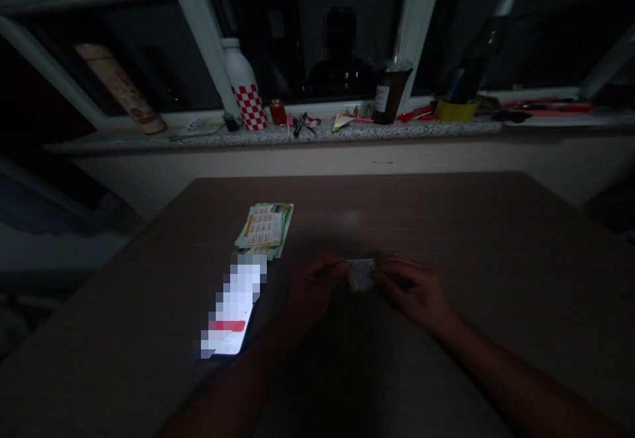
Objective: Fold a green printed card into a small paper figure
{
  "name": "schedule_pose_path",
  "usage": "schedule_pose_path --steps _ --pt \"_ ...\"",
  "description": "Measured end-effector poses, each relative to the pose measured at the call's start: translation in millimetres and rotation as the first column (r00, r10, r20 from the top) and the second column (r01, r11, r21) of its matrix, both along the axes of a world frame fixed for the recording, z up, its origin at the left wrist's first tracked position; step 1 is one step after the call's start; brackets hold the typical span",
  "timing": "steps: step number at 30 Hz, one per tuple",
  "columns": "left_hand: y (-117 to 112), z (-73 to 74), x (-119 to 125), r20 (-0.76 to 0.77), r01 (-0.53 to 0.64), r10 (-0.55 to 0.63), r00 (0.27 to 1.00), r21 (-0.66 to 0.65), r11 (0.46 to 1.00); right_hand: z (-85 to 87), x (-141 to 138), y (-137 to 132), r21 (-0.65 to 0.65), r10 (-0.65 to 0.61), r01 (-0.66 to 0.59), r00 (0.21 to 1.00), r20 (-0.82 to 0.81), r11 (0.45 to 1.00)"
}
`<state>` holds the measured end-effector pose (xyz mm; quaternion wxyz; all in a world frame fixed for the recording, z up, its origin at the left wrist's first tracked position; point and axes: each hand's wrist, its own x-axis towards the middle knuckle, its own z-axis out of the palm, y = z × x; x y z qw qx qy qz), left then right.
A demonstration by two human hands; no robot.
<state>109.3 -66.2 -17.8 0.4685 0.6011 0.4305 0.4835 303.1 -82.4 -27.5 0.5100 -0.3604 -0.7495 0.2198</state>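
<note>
Between my two hands is a small, pale rectangular card [362,274] covered in fine print, too dim to read. My left hand [317,279] pinches its left edge between thumb and fingers. On the opposite edge, my right hand [409,286] grips it the same way. The card is held just over the brown table [476,239], in shadow. To the left of my left hand lies a lit phone [233,306], its screen partly pixelated. Just beyond the phone rests a loose stack of printed leaflets [265,226] in green, yellow and white.
A granite windowsill [198,135] runs behind the table. On it stand a red-and-white checked bottle [248,97], a small red jar [278,112], a dark bag with a white label [389,97], a green bottle [483,47] and a patterned cylinder [119,87].
</note>
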Motion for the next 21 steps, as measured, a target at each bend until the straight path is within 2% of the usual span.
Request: schedule_pose_path --steps 10,16,21 --pt "1.0 5.2 -3.5 -0.045 -0.03 0.03 0.999 0.002 1.0 -0.5 2.0 0.6 -0.066 -0.025 0.026 0.999 0.026 0.997" --pt "1.7 2.1 -3.2 -0.038 -0.025 0.025 0.999 0.011 1.0 -4.5 2.8 1.7 -0.045 -0.015 0.016 1.0 0.024 0.999" --pt "0.7 0.8 -2.0 -0.039 -0.035 0.035 0.999 -0.001 0.999 -0.5 0.9 1.0 0.008 0.011 -0.012 0.999 0.053 1.0"
